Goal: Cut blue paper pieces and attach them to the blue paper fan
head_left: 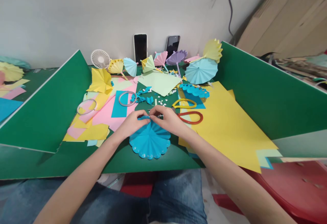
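Note:
A blue pleated paper fan (150, 140) with a scalloped edge lies at the front of the green table. My left hand (135, 122) pinches its far edge, thumb on top. Right beside it, my right hand (163, 116) pinches the same edge, the fingertips of both hands nearly meeting. Fingers hide that part of the paper. Just right of my right hand rest scissors with one yellow and one red handle (190, 117). Behind the hands are blue paper scraps (143, 97) and a blue paper rectangle (120, 105).
Green partitions stand left (48, 104) and right (270, 91). Yellow paper sheets (224, 125) cover the right side. Small paper umbrellas (176, 57) line the back, near two phones (140, 48) and a white fan (100, 59). Tape rings (87, 100) lie on the left papers.

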Demonstrator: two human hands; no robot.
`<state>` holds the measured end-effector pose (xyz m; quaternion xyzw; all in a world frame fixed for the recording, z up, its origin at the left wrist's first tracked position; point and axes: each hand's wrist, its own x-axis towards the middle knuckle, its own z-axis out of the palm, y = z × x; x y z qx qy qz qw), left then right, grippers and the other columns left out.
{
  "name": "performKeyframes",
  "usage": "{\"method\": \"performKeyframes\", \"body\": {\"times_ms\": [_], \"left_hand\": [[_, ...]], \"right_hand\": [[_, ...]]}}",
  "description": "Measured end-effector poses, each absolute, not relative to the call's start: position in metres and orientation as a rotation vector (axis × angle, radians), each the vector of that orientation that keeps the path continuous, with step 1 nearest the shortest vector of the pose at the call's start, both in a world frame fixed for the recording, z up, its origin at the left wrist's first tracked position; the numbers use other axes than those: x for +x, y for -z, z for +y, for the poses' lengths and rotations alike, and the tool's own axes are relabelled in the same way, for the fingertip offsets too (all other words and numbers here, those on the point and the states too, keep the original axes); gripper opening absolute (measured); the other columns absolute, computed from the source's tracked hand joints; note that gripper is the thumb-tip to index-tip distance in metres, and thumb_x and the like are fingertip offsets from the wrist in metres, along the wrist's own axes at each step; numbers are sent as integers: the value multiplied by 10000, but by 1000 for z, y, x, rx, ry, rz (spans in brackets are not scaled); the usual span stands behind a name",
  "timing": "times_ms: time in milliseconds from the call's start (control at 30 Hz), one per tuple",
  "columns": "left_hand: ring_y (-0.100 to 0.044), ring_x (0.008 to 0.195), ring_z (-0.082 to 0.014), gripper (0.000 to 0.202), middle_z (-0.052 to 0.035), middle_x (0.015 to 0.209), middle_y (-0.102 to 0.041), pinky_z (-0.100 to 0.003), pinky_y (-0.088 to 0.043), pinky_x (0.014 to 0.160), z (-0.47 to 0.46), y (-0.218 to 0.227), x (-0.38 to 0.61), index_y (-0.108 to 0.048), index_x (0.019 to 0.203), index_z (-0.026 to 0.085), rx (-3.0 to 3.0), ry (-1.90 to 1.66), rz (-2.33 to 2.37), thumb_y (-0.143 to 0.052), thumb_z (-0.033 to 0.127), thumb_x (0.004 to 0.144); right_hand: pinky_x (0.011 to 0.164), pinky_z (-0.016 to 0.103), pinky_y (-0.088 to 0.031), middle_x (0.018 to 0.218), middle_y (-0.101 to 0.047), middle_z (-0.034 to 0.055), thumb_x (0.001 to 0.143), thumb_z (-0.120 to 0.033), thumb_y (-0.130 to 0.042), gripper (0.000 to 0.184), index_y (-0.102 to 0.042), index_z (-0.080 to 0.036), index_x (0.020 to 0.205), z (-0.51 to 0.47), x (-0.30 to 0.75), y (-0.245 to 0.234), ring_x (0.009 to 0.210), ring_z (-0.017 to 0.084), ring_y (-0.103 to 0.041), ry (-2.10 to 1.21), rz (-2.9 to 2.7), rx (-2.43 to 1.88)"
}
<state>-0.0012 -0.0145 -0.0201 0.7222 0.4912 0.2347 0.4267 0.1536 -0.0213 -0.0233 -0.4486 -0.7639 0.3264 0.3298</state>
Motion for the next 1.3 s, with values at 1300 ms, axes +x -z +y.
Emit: {"method": "performKeyframes", "body": {"times_ms": [1300], "left_hand": [[-486,711,-136,109,24,662,-527,-227,-352,664,-14,20,-1,-536,663,150,1730,-594,1243,-506,250,633]], "right_hand": [[605,246,-386,734,-557,47,782,-197,-421,96,-493,-170,723,-20,152,30,689,144,-501,-461,-2196,-1116]]}}
